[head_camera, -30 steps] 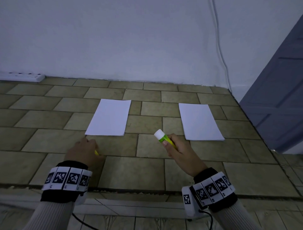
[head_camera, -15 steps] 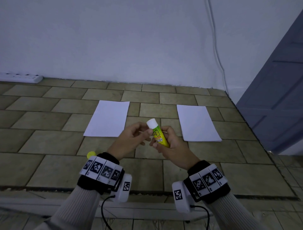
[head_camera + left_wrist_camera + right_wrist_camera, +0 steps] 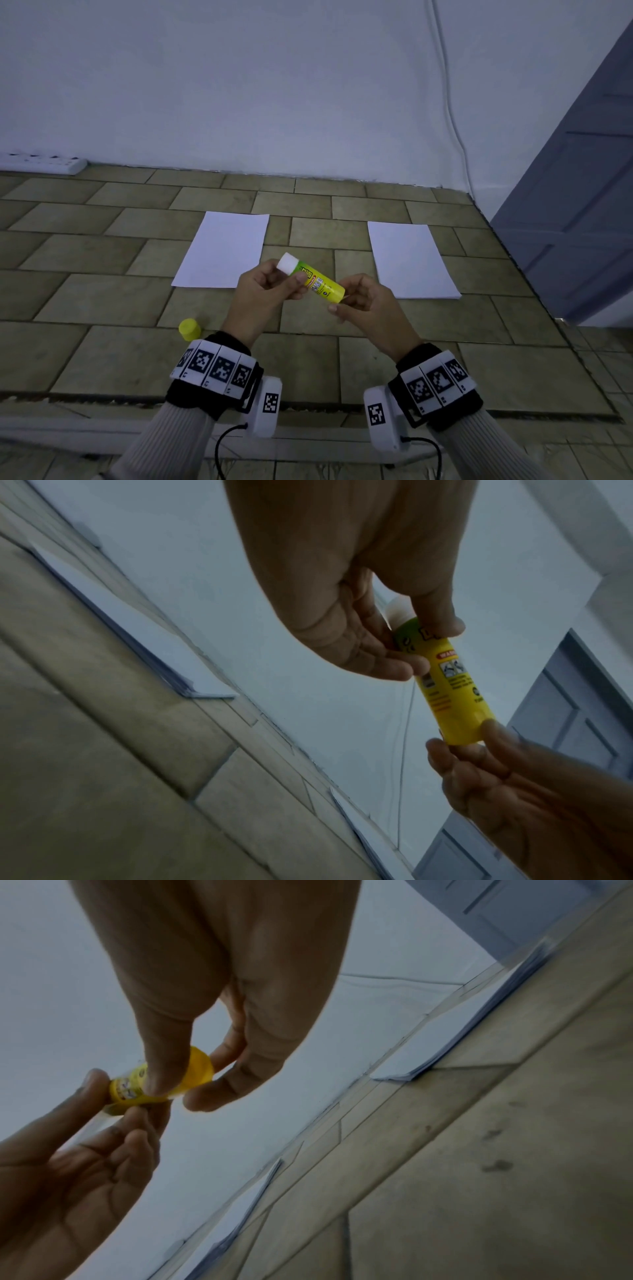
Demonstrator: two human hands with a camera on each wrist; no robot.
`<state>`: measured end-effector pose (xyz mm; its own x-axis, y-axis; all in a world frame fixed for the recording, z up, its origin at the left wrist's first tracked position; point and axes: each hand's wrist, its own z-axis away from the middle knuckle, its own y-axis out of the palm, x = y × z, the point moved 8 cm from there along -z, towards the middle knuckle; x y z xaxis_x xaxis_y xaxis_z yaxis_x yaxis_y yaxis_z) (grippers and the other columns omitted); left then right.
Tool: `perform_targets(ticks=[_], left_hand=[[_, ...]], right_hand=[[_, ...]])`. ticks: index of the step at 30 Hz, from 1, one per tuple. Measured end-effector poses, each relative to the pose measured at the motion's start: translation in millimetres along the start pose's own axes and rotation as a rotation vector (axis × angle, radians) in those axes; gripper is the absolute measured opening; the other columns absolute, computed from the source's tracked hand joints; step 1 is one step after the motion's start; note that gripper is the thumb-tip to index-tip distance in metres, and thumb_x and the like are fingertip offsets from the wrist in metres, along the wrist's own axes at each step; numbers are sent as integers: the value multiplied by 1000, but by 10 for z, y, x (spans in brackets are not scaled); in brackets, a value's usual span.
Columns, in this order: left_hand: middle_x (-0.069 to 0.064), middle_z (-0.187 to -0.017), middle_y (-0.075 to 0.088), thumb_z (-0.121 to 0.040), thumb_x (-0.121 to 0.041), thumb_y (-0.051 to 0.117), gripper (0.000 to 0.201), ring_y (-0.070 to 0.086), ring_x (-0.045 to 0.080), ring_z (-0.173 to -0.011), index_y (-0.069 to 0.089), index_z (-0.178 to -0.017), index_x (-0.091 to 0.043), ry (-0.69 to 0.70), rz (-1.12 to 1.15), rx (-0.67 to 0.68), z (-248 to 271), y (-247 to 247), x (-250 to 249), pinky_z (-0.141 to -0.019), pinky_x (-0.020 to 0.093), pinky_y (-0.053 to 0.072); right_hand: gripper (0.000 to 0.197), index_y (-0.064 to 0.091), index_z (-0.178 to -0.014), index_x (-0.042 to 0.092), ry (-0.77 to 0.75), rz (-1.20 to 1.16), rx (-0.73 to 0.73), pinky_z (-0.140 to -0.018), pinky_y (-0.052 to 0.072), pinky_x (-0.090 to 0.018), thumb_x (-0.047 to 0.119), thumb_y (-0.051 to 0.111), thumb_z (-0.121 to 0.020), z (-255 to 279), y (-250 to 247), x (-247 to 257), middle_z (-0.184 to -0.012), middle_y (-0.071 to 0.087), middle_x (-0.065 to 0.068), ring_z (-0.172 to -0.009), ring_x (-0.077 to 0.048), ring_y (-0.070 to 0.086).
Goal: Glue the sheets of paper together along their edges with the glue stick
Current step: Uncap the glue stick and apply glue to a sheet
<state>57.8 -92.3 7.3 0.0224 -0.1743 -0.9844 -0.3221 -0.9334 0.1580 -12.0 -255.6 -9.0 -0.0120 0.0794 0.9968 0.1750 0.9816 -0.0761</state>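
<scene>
A yellow-green glue stick (image 3: pixel 317 281) with its white glue tip bared is held in the air between both hands, tip pointing up and to the left. My left hand (image 3: pixel 270 287) pinches its upper part near the tip (image 3: pixel 416 642). My right hand (image 3: pixel 356 301) pinches its yellow base (image 3: pixel 192 1074) between thumb and fingers. Its yellow cap (image 3: pixel 189 329) lies on the tiled surface at the lower left. One white paper sheet (image 3: pixel 226 248) lies beyond my left hand, and a thin stack of white sheets (image 3: pixel 409 260) lies to the right.
The papers rest on a tan tiled ledge (image 3: pixel 102 291) against a white wall. A white power strip (image 3: pixel 41 164) lies at the far left, a cable (image 3: pixel 448 102) runs down the wall, and a grey-blue door (image 3: pixel 582 188) stands at the right.
My left hand left the cap on the tiles and came over to the glue stick. Both hands now hold the stick, which has tilted further over.
</scene>
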Motion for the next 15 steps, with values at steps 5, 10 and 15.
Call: perform_targets(ticks=[5,10,15], left_hand=[[1,-67,71,-86,3,63,10,68,9,-61,64,-95,0,1,24,-24,5,-15,-8,-65,19,57],[1,-71,73,-81,-3,67,15,69,9,-65,65,-95,-2,16,27,-11,45,37,-44,-67,20,57],[1,-73,73,-74,-12,70,24,70,10,-68,66,-95,-1,33,60,-72,34,-21,-78,-66,20,57]], right_hand=[[15,60,-92,8,16,6,38,-57,49,-28,17,49,-98,-1,74,5,-76,65,-7,-65,-16,60],[42,57,-86,6,115,-18,60,-53,42,-29,41,37,-97,9,108,-60,-69,58,-6,-62,-22,56],[18,50,-105,22,-40,83,-13,-56,46,-26,21,62,-91,-17,24,29,-87,59,5,-68,-9,56]])
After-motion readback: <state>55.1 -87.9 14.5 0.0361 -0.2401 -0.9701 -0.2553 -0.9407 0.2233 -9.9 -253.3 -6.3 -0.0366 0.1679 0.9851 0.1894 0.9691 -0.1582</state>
